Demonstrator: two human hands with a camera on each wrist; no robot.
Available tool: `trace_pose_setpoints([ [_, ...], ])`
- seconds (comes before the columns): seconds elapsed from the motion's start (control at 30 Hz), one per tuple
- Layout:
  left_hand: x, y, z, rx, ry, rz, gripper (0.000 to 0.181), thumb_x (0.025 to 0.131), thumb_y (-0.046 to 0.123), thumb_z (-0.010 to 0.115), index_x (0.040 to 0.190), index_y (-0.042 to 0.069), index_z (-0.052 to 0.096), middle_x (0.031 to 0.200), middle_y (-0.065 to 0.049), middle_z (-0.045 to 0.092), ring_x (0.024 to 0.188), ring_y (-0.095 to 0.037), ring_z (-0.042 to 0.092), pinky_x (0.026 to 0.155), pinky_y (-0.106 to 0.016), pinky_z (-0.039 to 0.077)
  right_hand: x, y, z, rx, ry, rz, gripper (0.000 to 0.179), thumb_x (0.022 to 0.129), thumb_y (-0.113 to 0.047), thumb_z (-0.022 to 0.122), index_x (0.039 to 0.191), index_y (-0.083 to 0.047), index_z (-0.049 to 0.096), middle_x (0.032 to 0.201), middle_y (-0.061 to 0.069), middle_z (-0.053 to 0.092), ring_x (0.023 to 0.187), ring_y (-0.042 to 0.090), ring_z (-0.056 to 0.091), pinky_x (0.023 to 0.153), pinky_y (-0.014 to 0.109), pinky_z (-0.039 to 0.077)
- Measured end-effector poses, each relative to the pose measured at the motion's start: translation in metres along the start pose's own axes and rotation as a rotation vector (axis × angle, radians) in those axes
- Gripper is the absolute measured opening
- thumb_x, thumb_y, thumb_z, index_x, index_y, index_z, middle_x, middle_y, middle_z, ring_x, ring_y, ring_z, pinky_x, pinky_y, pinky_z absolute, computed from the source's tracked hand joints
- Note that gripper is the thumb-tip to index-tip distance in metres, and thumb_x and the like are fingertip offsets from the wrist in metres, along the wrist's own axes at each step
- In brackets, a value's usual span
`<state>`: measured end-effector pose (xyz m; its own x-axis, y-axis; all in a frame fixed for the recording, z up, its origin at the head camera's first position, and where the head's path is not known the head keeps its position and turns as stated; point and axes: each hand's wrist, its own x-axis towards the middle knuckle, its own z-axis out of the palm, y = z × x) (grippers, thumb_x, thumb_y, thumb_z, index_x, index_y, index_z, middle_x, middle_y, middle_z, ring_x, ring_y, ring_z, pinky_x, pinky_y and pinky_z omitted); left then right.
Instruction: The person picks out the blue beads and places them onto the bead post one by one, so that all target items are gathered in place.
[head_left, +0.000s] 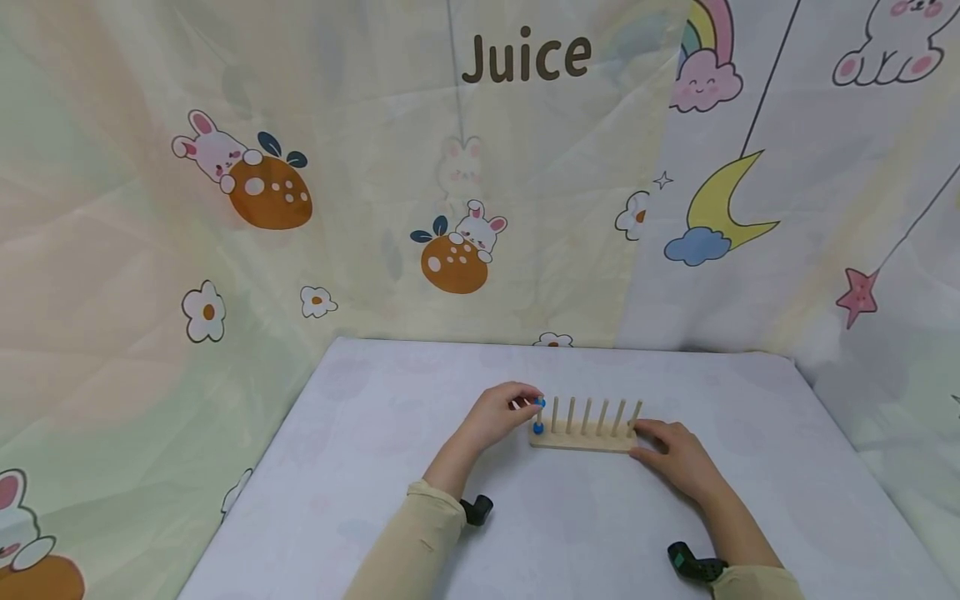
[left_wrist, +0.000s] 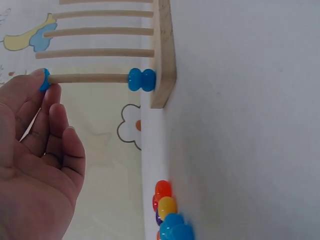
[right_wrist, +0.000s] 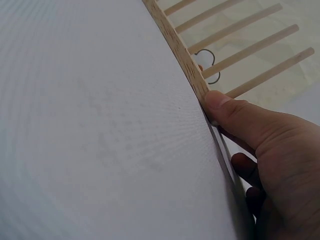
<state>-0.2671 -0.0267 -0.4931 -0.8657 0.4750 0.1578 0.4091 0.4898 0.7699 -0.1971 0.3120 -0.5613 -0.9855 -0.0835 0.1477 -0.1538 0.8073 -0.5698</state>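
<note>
A wooden peg board (head_left: 581, 443) with a row of several upright pegs stands on the table. My left hand (head_left: 498, 412) pinches a blue bead (left_wrist: 46, 79) between thumb and finger at the tip of the leftmost peg (left_wrist: 90, 78). Lower on that peg, blue beads (left_wrist: 142, 80) sit against the base, seen in the left wrist view. With thumb and fingers, my right hand (head_left: 675, 458) grips the right end of the board, next to the last peg (right_wrist: 272, 74). The other pegs carry no beads.
Loose beads in red, yellow, purple and blue (left_wrist: 167, 207) lie on the table left of the board, in the left wrist view; the left arm hides them in the head view. The table (head_left: 360, 417) has a white cover, and a printed cloth (head_left: 360, 167) hangs behind it.
</note>
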Motion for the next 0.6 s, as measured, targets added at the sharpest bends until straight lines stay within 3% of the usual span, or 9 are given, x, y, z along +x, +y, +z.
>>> trace_pose_setpoints([
  [0.33,-0.001,-0.009,0.01,-0.005,0.003,-0.048,0.022,0.093,0.033,0.07,0.113,0.024,0.072,0.101,0.011,0.069,0.088,-0.005,0.057,0.072,-0.023,0.047,0.0,-0.001,-0.001,0.0,0.002,-0.004,0.057,0.087,-0.043,0.073,0.133,-0.011,0.061,0.135,0.016,0.061,0.119,0.04,0.053,0.097,0.062,0.04],
  [0.6,-0.001,-0.015,0.016,0.012,0.003,-0.037,0.021,0.091,0.028,0.072,0.109,0.019,0.073,0.1,0.006,0.07,0.087,-0.004,0.058,0.071,-0.02,0.046,0.0,-0.002,-0.001,0.002,0.0,-0.001,0.057,0.087,-0.042,0.073,0.133,-0.011,0.061,0.136,0.016,0.06,0.12,0.04,0.053,0.097,0.062,0.04],
])
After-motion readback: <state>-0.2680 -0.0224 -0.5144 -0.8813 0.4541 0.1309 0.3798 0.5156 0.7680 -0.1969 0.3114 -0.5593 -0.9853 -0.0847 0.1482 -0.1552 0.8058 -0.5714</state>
